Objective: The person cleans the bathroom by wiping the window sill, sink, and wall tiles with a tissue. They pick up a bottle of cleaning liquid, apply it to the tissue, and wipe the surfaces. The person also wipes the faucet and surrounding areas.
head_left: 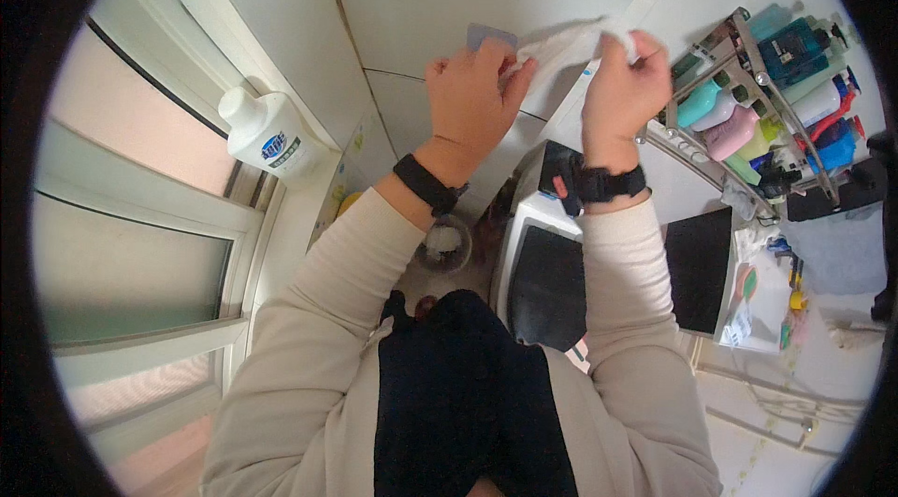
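Both my hands are raised in front of the white tiled wall (412,1). A thin whitish strip (561,37), like wrinkled film or cloth, stretches between them; its exact kind does not show. My left hand (475,97) is closed on the strip's left end, thumb against the fingers. Just above these fingertips shows a small greyish-lilac square piece (490,34); whether it is held or lies against the wall I cannot tell. Pinched at the strip's other end, my right hand (625,90) has its fingers curled over, partly hiding what they grip.
A white bottle (271,137) stands on the window sill at the left. At the right, a metal rack (776,90) holds several coloured bottles. Below my right forearm is a white appliance with a dark top (547,277). A round clear container (445,244) sits lower, between my arms.
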A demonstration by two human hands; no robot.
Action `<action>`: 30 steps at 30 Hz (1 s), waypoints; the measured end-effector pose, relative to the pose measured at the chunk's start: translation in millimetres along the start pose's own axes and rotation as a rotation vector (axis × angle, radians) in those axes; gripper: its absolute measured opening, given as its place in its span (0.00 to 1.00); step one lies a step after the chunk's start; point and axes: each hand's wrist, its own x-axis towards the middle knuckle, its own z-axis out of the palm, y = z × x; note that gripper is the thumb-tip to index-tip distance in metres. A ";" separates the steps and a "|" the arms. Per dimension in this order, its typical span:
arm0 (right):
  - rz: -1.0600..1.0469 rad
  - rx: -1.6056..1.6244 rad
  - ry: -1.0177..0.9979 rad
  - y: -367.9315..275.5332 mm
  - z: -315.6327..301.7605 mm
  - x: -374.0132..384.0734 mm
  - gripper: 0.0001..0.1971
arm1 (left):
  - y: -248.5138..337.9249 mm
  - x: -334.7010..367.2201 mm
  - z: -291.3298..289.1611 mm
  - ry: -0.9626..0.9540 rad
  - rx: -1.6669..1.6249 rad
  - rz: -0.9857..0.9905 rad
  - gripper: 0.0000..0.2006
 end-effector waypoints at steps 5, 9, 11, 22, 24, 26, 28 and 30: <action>-0.114 0.103 0.057 5.5 5.9 0.6 0.07 | 2.0 6.2 2.0 0.027 0.007 0.025 0.09; 0.144 0.163 0.044 13.3 4.3 -27.6 0.08 | -5.0 -6.7 -3.0 -0.156 0.038 -0.088 0.08; -0.108 0.077 0.047 11.7 5.9 -24.7 0.08 | -6.3 -6.2 -4.8 -0.082 0.007 -0.043 0.08; -0.232 -0.128 0.006 22.0 -0.5 -36.5 0.11 | -15.6 -9.8 -3.5 -0.144 0.095 -0.036 0.10; -0.290 -0.119 0.020 23.3 1.0 -39.4 0.12 | -19.0 -15.8 -5.4 -0.225 0.100 -0.133 0.10; -0.385 -0.194 -0.010 19.3 4.5 -26.1 0.13 | -20.1 -11.4 -5.4 -0.129 0.056 -0.065 0.10; -0.492 -0.338 -0.040 11.0 6.7 -2.0 0.13 | -19.3 -1.6 -4.5 -0.080 0.030 -0.044 0.10; -0.473 -0.296 0.002 6.9 12.5 5.9 0.13 | -17.8 5.3 -3.2 0.043 0.015 0.007 0.10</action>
